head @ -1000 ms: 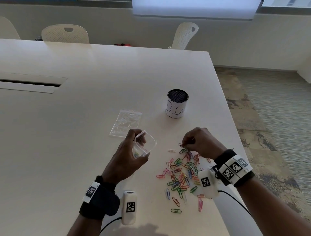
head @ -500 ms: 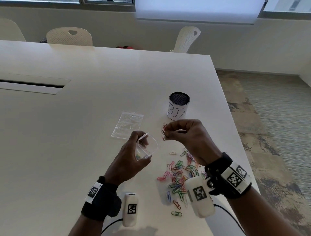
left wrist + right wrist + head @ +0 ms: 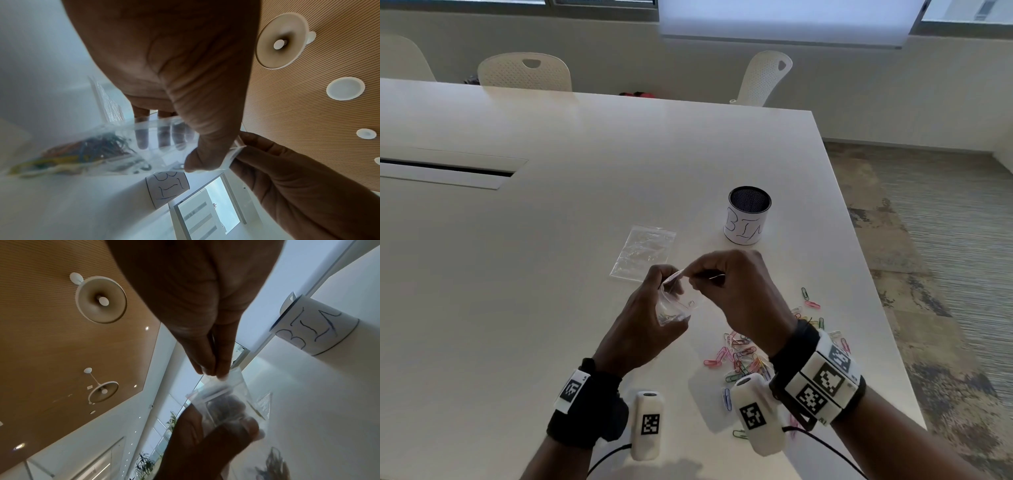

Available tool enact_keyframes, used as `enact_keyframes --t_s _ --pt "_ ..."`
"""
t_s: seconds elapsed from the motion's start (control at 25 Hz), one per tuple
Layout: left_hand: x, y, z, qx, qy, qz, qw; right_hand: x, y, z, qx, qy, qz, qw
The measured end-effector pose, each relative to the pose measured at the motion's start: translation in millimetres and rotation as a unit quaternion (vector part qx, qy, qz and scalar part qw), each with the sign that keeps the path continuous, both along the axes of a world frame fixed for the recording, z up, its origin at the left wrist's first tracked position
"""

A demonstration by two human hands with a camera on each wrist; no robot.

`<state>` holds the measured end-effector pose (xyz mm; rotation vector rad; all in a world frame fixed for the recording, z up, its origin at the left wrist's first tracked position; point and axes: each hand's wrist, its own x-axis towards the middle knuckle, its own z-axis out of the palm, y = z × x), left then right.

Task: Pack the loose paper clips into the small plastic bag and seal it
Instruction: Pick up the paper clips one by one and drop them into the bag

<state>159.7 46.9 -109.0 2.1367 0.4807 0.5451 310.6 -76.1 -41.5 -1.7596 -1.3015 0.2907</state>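
Both hands hold the small bag above the table.

The left hand (image 3: 650, 322) grips the small plastic bag (image 3: 677, 303), with some clips already inside; the right hand (image 3: 736, 291) pinches its top edge. The loose paper clips (image 3: 748, 359) lie on the white table (image 3: 551, 274) under the right wrist, near a cup marked "BIN" (image 3: 748, 216).
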Motion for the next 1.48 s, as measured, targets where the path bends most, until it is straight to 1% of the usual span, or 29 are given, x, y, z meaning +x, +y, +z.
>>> enact_keyframes --t_s 0.12,0.2,0.32,0.4,0.48,0.64,0.76,0.84,0.88,1.0,1.08,1.16,1.32,1.48 --pt "-1 2 -1 -0.003 -0.007 -0.004 1.000 23 -5 -1 -0.005 -0.006 -0.032 0.999" --pt "-2 5 -2 -0.003 -0.011 -0.004 1.000 48 -10 -11 -0.066 -0.046 -0.033 0.996" --pt "-2 6 -3 -0.006 -0.013 -0.008 1.000 74 -19 -33 -0.183 -0.130 0.027 0.974" --pt "-3 6 -3 -0.014 -0.016 -0.011 1.000 80 -24 -46 -0.235 -0.149 0.064 0.958" --pt "-2 5 -4 -0.016 -0.016 -0.015 1.000 81 -29 -53 -0.264 -0.152 0.079 0.949" --pt "0 5 -5 -0.021 -0.017 -0.018 0.999 72 -42 -57 -0.281 -0.145 0.102 0.943" --pt "0 5 -4 -0.021 -0.015 -0.019 0.999 59 -52 -54 -0.291 -0.110 0.130 0.942" --pt "-1 6 -3 -0.017 -0.012 -0.019 1.000 55 -57 -48 -0.297 -0.086 0.133 0.941" --pt "-2 6 -2 -0.015 -0.011 -0.017 1.000 53 -59 -45 -0.311 -0.093 0.126 0.937" --pt "-3 7 -1 -0.014 -0.007 -0.015 1.000 44 -60 -40 -0.361 -0.169 0.111 0.911" --pt "-4 7 0 -0.014 -0.008 -0.015 1.000 34 -59 -45 -0.371 -0.187 0.116 0.902" --pt "-5 7 1 -0.012 -0.008 -0.016 1.000 26 -56 -51 -0.364 -0.191 0.117 0.904" --pt "-7 8 2 -0.001 -0.010 -0.018 1.000 19 -52 -55 -0.327 -0.169 0.109 0.923" --pt "-7 8 2 0.000 -0.009 -0.018 1.000 15 -48 -56 -0.306 -0.194 0.103 0.926"
